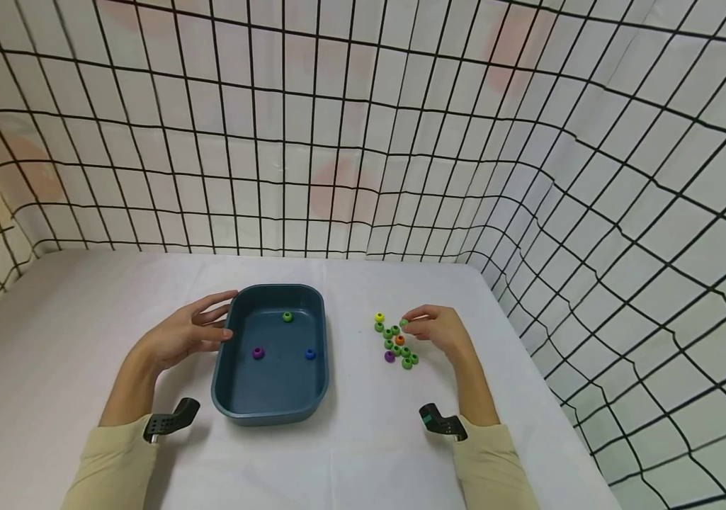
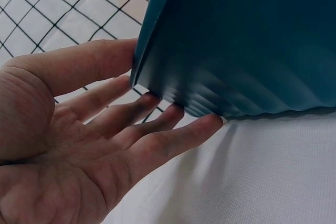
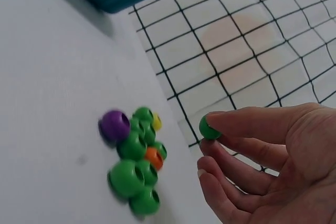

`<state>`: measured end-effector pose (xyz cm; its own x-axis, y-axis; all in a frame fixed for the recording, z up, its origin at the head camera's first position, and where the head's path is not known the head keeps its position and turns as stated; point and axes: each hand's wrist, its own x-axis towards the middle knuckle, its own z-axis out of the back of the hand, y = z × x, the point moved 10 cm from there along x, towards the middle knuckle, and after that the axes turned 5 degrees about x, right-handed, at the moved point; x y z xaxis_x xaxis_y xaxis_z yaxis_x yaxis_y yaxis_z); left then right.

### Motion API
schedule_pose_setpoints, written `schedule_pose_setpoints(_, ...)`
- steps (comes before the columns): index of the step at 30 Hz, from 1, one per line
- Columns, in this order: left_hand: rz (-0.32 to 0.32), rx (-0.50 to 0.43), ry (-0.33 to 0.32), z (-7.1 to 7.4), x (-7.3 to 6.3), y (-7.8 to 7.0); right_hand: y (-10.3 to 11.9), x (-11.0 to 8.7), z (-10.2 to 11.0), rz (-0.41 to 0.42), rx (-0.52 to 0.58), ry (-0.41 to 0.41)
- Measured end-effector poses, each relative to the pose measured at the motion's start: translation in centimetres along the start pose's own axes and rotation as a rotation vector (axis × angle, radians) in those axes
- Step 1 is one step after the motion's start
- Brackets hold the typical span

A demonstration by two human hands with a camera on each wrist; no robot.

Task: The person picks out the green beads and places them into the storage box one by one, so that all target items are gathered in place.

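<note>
Between thumb and fingertip, my right hand (image 1: 442, 328) pinches a green bead (image 3: 209, 128), held just off the right side of a loose cluster of beads. That cluster has several green beads (image 3: 127, 178), a purple bead (image 3: 114, 125), an orange bead (image 1: 399, 340) and a yellow bead (image 1: 379, 316). My left hand (image 1: 178, 333) touches the left wall of a blue tray (image 2: 236, 40), fingers nearly straight and thumb at the rim. Inside the tray lie a green bead (image 1: 287, 316), a purple bead (image 1: 258, 353) and a blue bead (image 1: 309, 353), apart from one another.
A white cloth (image 1: 356, 453) covers the table. Black netting (image 1: 350, 127) over white sheeting stands along the back and right side, close to the table's edges. The tray sits left of the bead cluster, with a strip of cloth between them.
</note>
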<state>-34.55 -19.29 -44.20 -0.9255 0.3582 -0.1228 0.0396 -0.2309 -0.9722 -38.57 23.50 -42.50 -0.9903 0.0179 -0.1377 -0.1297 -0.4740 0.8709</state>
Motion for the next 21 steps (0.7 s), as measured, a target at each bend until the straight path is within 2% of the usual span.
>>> schedule_pose_setpoints(13,-0.023,0.005,0.007,0.1,-0.1,-0.1,5.4,-1.7,-4.6,0.142,0.122,0.052)
schedule_pose_setpoints(18,-0.018,0.003,0.011,0.1,-0.1,-0.1,7.3,-2.5,-6.2,0.206,0.135,0.062)
schedule_pose_setpoints(21,-0.014,-0.001,0.016,0.0,-0.1,-0.2,8.5,-3.1,-7.1,0.254,0.101,0.048)
